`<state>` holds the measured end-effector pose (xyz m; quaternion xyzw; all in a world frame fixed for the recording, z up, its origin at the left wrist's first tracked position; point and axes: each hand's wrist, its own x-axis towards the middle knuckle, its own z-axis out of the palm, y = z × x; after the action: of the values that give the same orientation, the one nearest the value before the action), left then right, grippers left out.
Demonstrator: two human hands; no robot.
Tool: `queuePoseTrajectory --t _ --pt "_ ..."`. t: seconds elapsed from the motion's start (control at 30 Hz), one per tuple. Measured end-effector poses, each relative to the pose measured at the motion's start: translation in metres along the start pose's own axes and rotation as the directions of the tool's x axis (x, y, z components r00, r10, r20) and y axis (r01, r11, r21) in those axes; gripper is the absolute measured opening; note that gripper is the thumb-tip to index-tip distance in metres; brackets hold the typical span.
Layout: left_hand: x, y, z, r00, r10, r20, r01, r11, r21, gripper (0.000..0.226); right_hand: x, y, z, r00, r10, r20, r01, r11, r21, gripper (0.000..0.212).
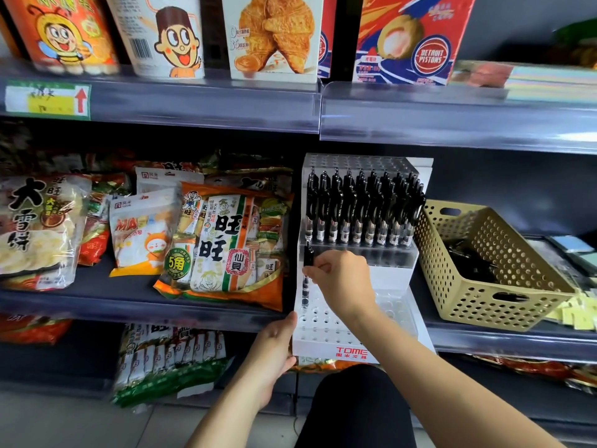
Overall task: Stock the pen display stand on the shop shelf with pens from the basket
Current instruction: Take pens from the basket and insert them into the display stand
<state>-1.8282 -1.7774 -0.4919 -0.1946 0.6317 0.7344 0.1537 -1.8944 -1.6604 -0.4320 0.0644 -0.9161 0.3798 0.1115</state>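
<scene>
Okay, nearest me a dark-clad knee [355,409] fills the bottom of the view, with both bare forearms reaching up and forward past it. My left hand [274,354] is at the front left corner of the pen display stand [336,345]. Its thumb lies up along the stand's left edge and its fingers curl around the corner, gripping it. My right arm crosses over the stand's low front tier, hiding part of the holes there. My right hand [342,279] is turned palm down, with thumb and fingertips pinching a black pen [308,257] about halfway up its barrel. That pen stands upright at the far left of the lower tier. Its lower end reaches a hole there, though I cannot tell how deep it sits.

The white stand sits on the edge of the dark shelf [129,305], its front overhanging slightly. Behind my hand, the raised tier carries the stocked pens [361,205], black-capped and upright in close rows. The clear holed tier at the very back looks bare.

Just right of the stand is the tan perforated basket [484,295], with a dark heap of loose pens [471,263] inside, blurred and half hidden by its wall. To the left lie snack bags [223,240]. Above, snack boxes [274,33] are cut off by the frame.
</scene>
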Motion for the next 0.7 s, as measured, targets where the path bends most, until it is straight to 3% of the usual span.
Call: queuePoseTrajectory --t 0.27,0.43,0.7 --pt "0.000 0.001 0.001 0.999 -0.021 -0.027 0.021 1.000 -0.015 0.016 -0.003 0.004 0.001 1.000 -0.020 -0.020 0.020 1.000 0.016 0.016" --pt "0.000 0.002 0.002 0.999 -0.019 -0.036 0.018 1.000 -0.018 0.015 -0.004 0.004 0.003 0.996 -0.094 -0.005 0.093 0.989 -0.114 0.022" --pt "0.000 0.002 0.001 0.997 -0.048 -0.055 0.046 0.998 -0.037 0.013 -0.010 0.011 -0.002 1.000 -0.017 0.021 0.018 1.000 -0.007 0.021"
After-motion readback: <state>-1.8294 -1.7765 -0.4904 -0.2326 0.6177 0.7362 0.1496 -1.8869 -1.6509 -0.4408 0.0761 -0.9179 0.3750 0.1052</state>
